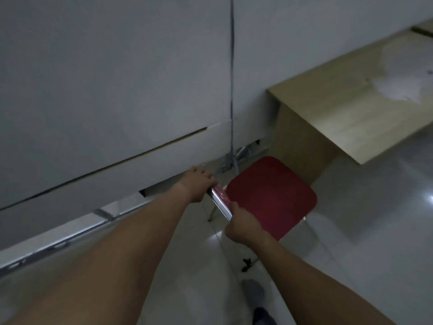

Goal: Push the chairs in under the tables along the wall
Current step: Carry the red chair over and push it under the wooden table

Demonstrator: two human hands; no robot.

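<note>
Bare floor [351, 207] lies open between red chair [271, 195] and table [351, 113].

You are working in a dim, grey, underexposed view with muted colour throughout. A small hard glare spot sits on the glossy floor tiles [375, 207] at the right edge, and a softer reflection lies on the floor just below your right hand [243, 227]. A pale washed-out sheen spreads across the wooden counter [351, 109] top, hiding its grain there. The chrome back rail [221, 205] of the chair catches a bright streak between your hands. Soft blur covers the whole frame, so edges of the red seat [271, 195] and your forearms look smeared. Wide-angle distortion tilts the wall [117, 78] and bows its seams. The lower corners fall darkest.
</note>
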